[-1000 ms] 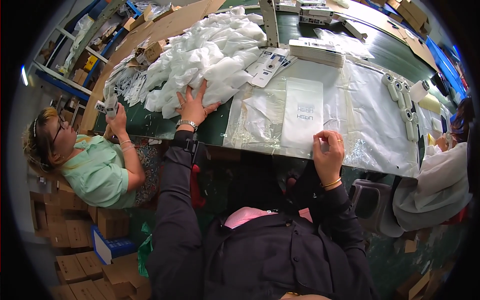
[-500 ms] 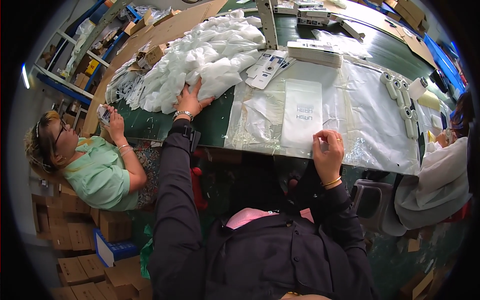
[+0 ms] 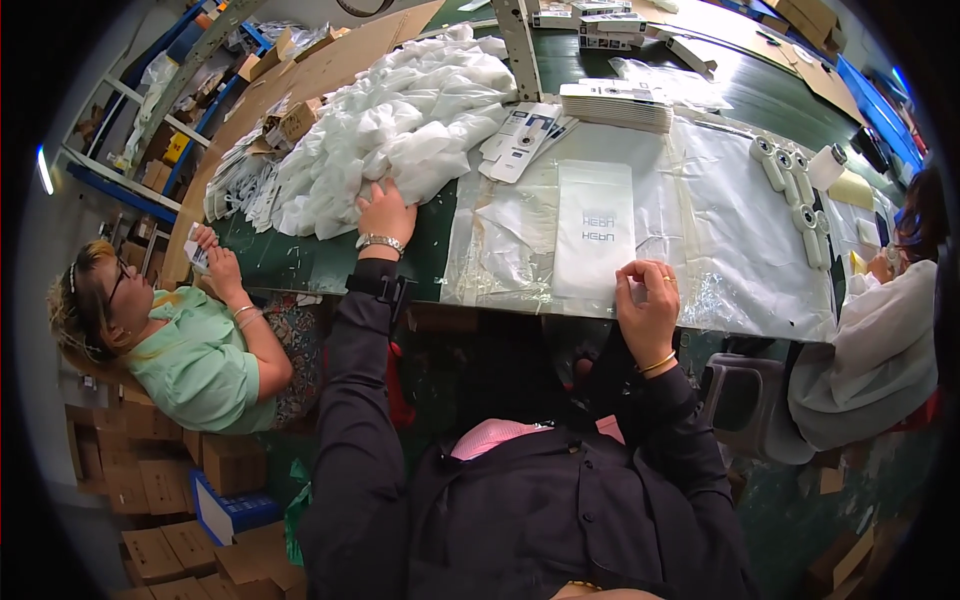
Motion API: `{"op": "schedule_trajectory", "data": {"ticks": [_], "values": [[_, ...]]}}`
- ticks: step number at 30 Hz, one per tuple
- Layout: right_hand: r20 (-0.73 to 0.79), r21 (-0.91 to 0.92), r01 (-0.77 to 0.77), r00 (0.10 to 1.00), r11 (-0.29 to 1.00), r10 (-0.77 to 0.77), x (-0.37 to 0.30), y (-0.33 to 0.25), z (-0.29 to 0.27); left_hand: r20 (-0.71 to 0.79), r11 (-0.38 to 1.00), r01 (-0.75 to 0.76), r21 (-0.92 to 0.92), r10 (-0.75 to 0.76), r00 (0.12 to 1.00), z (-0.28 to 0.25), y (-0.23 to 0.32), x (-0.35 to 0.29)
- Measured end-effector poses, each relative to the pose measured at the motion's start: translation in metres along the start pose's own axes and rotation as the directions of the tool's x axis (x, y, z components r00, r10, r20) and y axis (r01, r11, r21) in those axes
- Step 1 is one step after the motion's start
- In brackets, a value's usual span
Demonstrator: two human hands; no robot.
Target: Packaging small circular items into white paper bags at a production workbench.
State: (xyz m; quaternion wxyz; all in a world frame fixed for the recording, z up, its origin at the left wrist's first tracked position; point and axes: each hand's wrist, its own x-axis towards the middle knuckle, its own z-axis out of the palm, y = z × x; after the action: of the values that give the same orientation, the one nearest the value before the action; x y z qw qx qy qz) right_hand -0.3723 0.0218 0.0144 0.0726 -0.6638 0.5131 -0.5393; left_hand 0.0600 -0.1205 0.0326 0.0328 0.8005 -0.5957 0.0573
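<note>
Left hand (image 3: 388, 212) reaching forward, fingertips against heaped, crumpled white plastic bags (image 3: 420, 110), hold unclear, right hand (image 3: 648, 305) loosely curled, narrow gap, contents unclear, by flat whitish printed pouch (image 3: 594, 225) on plastic-covered tabletop (image 3: 740, 220)

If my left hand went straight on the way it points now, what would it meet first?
Probably the pile of white bags; your left hand seems to touch its near edge.

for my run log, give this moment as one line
left hand: at white plastic pile; right hand: at edge of white pouch, contact unclear; beyond: stack of flat packaging
</note>
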Motion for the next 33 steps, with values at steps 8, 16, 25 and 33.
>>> {"op": "schedule_trajectory", "data": {"ticks": [8, 16, 25, 33], "values": [[-0.075, 0.108, 0.054, 0.996, 0.993, -0.046, 0.001, 0.001, 0.002, -0.470, 0.971, -0.216, -0.099, 0.146, 0.870, -0.004, 0.059, -0.083], [-0.093, 0.357, -0.130, 0.980, 0.925, 0.174, 0.003, -0.005, -0.020, -0.534, 0.740, -0.503, -0.447, 0.231, 0.813, 0.006, 0.132, -0.142], [0.181, 0.239, -0.373, 0.924, 0.896, 0.336, 0.042, 0.021, -0.075, -0.542, 0.739, -0.476, -0.476, 0.180, 0.821, 0.018, 0.125, -0.149], [-0.206, -0.319, -0.285, 0.952, 0.904, 0.227, 0.093, 0.156, -0.133, -0.565, 0.741, -0.486, -0.463, 0.176, 0.806, 0.018, 0.125, -0.149]]}}
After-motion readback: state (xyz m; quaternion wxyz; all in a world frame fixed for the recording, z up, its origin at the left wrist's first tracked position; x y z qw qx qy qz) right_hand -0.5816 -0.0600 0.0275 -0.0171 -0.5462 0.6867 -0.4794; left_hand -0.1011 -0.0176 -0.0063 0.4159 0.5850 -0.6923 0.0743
